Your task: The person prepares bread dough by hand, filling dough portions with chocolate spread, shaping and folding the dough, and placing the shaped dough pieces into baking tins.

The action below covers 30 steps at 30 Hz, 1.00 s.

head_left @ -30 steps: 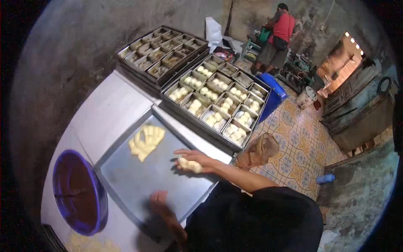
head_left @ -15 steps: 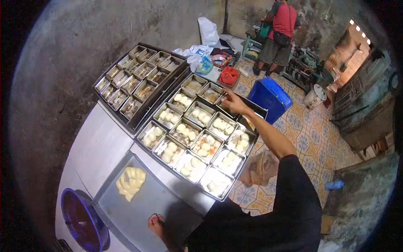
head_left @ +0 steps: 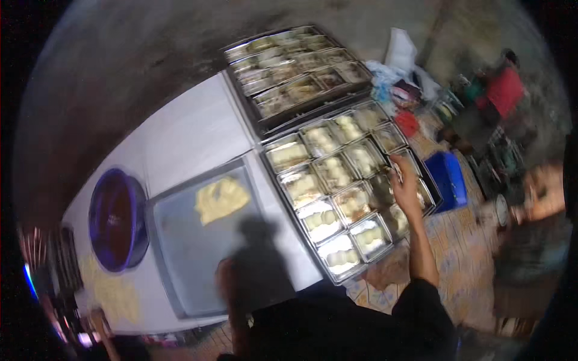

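My right hand is over the right side of a dark tray of metal loaf tins. Its fingers are bent and apart, with nothing visible between them. Several tins hold rows of small pale dough balls. My left hand, smeared by motion, is over the shallow grey tray near its front right. How its fingers are set does not show. A flattened lump of yellowish dough lies toward the far side of that grey tray, apart from both hands.
A purple basin stands left of the grey tray. Farther back is a second tray of filled tins. A blue crate sits on the tiled floor. Another person's hand shows lower left; a person in red is far right.
My view has swung left, bringing the basin and another person's hand further in. My right hand has drawn back from the far tins toward me. The dough lump still lies in the grey tray.
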### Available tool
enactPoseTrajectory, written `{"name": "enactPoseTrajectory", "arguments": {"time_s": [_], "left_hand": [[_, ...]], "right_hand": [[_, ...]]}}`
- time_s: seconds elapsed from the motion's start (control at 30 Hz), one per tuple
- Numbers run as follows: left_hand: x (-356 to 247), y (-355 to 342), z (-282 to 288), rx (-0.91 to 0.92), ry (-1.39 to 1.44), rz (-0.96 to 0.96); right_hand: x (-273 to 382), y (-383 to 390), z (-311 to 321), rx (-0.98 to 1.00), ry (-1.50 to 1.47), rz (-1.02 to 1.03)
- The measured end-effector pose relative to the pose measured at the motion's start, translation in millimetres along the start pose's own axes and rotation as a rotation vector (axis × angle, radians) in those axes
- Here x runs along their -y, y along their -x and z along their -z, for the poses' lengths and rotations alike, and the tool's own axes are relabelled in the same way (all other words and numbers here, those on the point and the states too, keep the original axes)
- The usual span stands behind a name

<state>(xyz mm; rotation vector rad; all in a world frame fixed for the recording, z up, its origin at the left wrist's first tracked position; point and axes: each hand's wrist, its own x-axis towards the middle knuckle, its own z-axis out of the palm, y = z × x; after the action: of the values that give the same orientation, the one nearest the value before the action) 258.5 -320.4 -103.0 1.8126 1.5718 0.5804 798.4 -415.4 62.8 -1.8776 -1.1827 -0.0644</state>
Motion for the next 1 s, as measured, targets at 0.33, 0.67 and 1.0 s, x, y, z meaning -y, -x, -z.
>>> {"name": "enactPoseTrajectory", "arguments": {"time_s": [0.33,0.67,1.0], "left_hand": [[4.4,22.2,17.4,-0.054,0.915,0.049],[20.6,44.9,106.9,-0.100,0.731,-0.012],[-31.7,34.9,133.2,0.525,1.525,0.137]], "right_hand": [[205.1,59.0,-231.3,0.859,-0.251,0.444],[208.1,90.3,-327.0,0.344,-0.274,-0.097],[352.8,182.0,-163.3,0.546,-0.263,0.372]]}}
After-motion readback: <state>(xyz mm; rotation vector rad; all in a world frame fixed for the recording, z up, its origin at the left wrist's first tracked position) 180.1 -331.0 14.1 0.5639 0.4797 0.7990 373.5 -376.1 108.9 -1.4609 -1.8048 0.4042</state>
